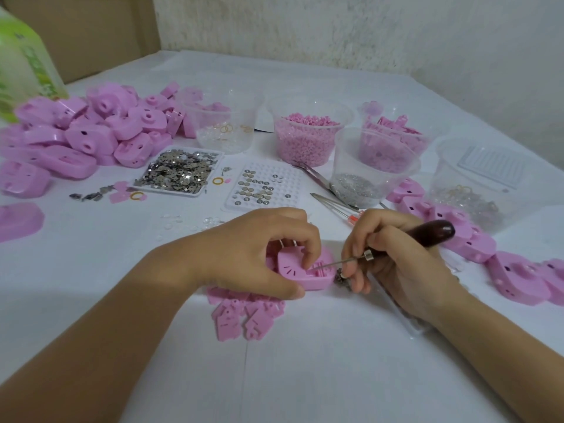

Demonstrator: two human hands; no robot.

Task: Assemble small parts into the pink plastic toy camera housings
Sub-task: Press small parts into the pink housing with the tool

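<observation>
My left hand grips a pink camera housing on the white table, thumb at its front edge and fingers curled over its top. My right hand holds an awl with a dark wooden handle; its metal tip reaches into the open slot of the housing. The lower fingers of that hand also pinch a small metal part beside the housing. A small heap of flat pink plates lies just in front of the housing.
A pile of pink housings fills the far left; more lie at the right. Behind stand a tray of metal clips, a white grid tray with button cells, tweezers and several clear tubs.
</observation>
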